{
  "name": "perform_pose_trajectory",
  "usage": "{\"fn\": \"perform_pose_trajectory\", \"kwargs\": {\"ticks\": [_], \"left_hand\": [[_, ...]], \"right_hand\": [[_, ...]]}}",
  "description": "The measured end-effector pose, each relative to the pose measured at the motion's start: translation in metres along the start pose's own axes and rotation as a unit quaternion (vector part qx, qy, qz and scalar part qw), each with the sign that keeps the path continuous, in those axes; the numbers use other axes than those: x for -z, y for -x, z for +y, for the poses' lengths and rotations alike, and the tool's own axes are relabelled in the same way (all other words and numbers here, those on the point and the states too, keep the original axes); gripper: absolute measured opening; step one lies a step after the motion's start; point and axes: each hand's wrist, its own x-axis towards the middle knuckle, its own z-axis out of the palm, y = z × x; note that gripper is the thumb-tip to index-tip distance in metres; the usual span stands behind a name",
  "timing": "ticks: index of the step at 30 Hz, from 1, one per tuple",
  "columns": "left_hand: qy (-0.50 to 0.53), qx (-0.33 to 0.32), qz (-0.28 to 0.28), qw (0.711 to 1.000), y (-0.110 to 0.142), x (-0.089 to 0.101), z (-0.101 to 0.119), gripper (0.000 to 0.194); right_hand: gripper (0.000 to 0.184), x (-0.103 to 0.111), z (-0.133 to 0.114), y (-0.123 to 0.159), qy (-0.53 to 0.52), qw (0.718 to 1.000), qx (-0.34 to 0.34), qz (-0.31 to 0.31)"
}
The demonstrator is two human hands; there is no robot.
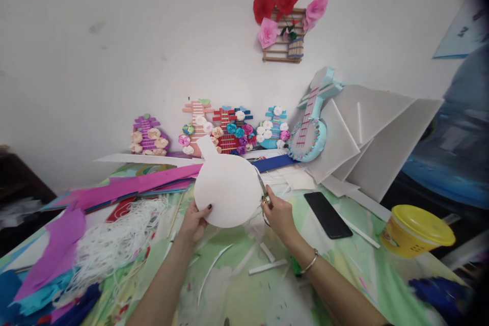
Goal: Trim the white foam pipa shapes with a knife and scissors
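My left hand [195, 221] pinches the lower left edge of a white cutout [229, 191], thumb on its face. The cutout is round with a short neck at its upper left, and I hold it up over the table. My right hand [278, 212] grips a pair of scissors [265, 194] by the handles. Their blades point up along the cutout's right edge; whether they are touching or cutting it is hard to tell. On the cloth below lie a thin curved white offcut [212, 270] and small white strips [267, 267].
A black phone [328, 215] and a yellow lidded tub [416, 232] are at the right. White string [118, 242] and magenta paper [141, 182] cover the left. Decorated lute-shaped crafts [229, 130], a light-blue one [309, 135] and grey-white boards [385, 137] stand along the wall.
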Motion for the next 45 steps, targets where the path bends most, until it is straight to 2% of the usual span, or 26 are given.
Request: {"fn": "perform_pose_trajectory", "kwargs": {"ticks": [10,15,22,33,40,45], "left_hand": [[0.019,-0.016,0.020,0.999,0.000,-0.003,0.002,0.063],[0.024,-0.024,0.034,0.999,0.000,-0.005,0.003,0.061],[0.026,-0.014,0.022,0.999,0.002,-0.007,0.003,0.064],[0.016,-0.010,0.013,1.000,0.002,-0.005,-0.004,0.067],[0.046,-0.041,0.050,0.997,0.003,-0.012,0.002,0.059],[0.084,-0.046,0.058,0.994,0.006,-0.022,0.009,0.052]], "right_hand": [[0.036,0.010,-0.004,-0.004,-0.024,0.999,-0.044,0.010],[0.039,0.007,-0.005,-0.002,-0.019,0.999,-0.046,0.006],[0.044,0.002,0.001,-0.002,0.019,0.999,-0.038,0.012],[0.039,0.002,0.005,-0.004,0.040,0.998,-0.044,0.026],[0.022,0.010,0.001,-0.009,0.008,0.996,-0.083,0.034],[0.010,0.010,-0.018,-0.004,-0.032,0.996,-0.082,-0.011]]}}
